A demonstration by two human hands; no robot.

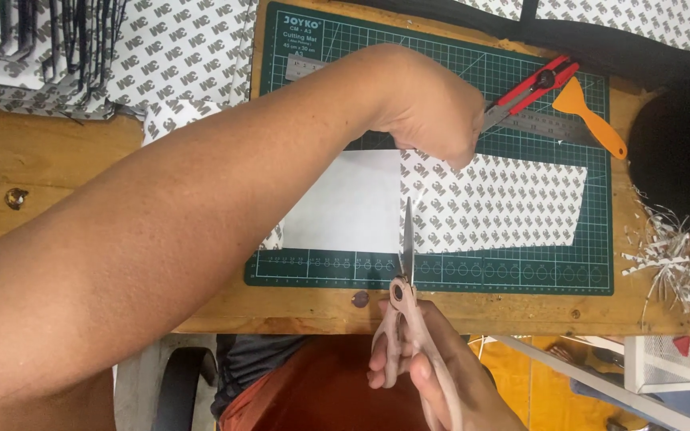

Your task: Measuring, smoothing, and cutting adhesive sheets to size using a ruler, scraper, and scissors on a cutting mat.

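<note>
Two hands worked over a green cutting mat [521, 271]. Reaching across, the left hand [429, 108] pinned the patterned sheet's [497, 203] top edge, fingers curled. Below, the right hand [433, 371] gripped pink scissors [405, 295], blades entering the sheet. Farther right lay an orange scraper [588, 112].

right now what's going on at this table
A person is cutting a sheet that lies on a green cutting mat. The right hand holds pink-handled scissors, blades pointing up into the sheet's near edge. The left hand reaches across and presses down the sheet's far edge. A red cutter, steel ruler and orange scraper lie on the mat's far right.
</note>
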